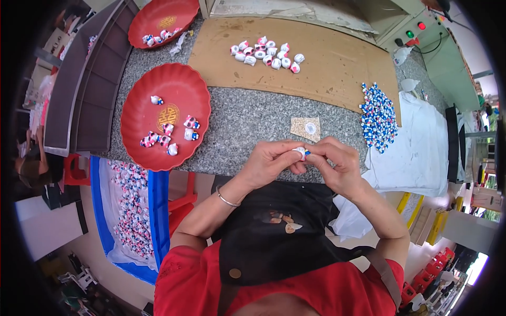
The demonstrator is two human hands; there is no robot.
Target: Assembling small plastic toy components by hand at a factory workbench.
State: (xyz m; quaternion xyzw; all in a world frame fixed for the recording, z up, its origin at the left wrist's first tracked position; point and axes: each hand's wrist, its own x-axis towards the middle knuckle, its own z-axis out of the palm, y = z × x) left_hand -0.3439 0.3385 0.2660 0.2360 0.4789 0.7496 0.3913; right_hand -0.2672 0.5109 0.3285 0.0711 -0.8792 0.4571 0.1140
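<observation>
Both hands meet over the near edge of the grey stone table. My left hand and my right hand pinch one small white figurine with blue and red marks between their fingertips. A red scalloped plate to the left holds several finished pink, white and blue figurines. A group of white figurines lies on a brown board at the back. A heap of small blue and white pieces lies to the right.
A second red plate with a few figurines sits at the back left. A small tan square with a white disc lies just beyond my hands. White cloth covers the table's right end. A blue-rimmed bin of figurines stands below left.
</observation>
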